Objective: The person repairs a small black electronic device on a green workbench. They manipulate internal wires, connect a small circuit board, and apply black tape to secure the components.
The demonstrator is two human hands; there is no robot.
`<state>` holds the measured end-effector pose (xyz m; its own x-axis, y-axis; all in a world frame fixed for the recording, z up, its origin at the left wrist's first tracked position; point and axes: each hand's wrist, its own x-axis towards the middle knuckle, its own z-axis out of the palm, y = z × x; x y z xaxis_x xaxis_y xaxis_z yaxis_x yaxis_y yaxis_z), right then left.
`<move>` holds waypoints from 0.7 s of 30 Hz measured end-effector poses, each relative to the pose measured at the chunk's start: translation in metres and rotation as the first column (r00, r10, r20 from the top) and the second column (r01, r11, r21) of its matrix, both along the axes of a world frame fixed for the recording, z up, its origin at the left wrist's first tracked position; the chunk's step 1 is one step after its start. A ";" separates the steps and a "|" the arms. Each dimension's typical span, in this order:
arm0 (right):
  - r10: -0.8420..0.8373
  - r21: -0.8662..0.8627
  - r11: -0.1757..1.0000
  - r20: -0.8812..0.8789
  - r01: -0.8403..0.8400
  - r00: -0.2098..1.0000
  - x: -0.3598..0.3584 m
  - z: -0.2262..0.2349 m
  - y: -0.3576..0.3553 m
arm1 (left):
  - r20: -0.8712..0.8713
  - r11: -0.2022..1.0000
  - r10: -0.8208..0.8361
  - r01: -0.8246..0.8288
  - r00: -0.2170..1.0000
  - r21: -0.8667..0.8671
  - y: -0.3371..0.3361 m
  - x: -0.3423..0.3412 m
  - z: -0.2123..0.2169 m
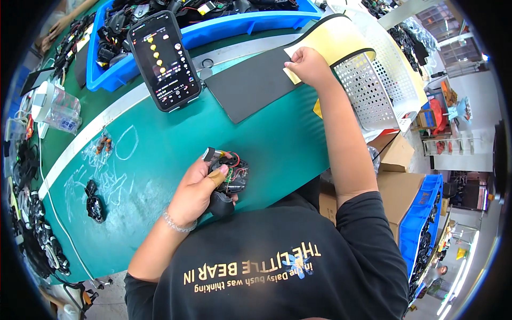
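Note:
Near my body, my left hand [198,188] grips a small black electronic device [238,180] with its casing off. A green circuit board and red and black wires show inside it, and the thumb, wrapped in a tan covering, presses on it. Farther off to the right, my right hand [310,65] is closed in a pinch at a pale strip on the edge of a flat black foam sheet [242,88]. Yellow backing [341,38] curls up beyond that hand. The fingertips partly hide what they pinch.
A phone [164,61] stands with its screen lit before a blue bin [234,26] of black parts. A perforated metal tray [368,88] is beside my right forearm. At left are a clear jar [56,106], a small black part [95,202], orange-brown bits [104,144] and a white cable [58,218].

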<state>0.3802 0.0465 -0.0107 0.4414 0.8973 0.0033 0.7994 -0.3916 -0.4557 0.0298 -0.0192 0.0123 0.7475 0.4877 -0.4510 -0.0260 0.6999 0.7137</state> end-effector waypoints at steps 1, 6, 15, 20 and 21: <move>0.009 0.009 1.000 -0.010 -0.009 1.000 -0.003 0.001 0.001 | -0.008 1.000 -0.001 0.001 1.000 0.000 0.000 0.000 0.001; 0.034 0.202 0.979 -0.112 -0.011 0.993 0.000 -0.011 0.002 | 0.000 1.000 0.002 -0.002 1.000 -0.006 -0.001 0.000 0.002; 0.137 0.321 0.947 -0.307 -0.034 0.942 0.021 -0.028 -0.004 | 0.025 0.997 -0.030 0.028 0.999 0.078 0.000 -0.002 -0.011; 0.167 0.291 0.955 -0.339 -0.066 0.926 0.014 -0.024 -0.009 | 0.059 0.997 -0.007 0.002 0.998 0.079 -0.001 -0.001 -0.013; 0.170 0.297 0.954 -0.406 -0.047 0.898 0.016 -0.022 -0.010 | 0.075 0.998 -0.005 0.000 0.997 0.067 -0.002 0.000 -0.013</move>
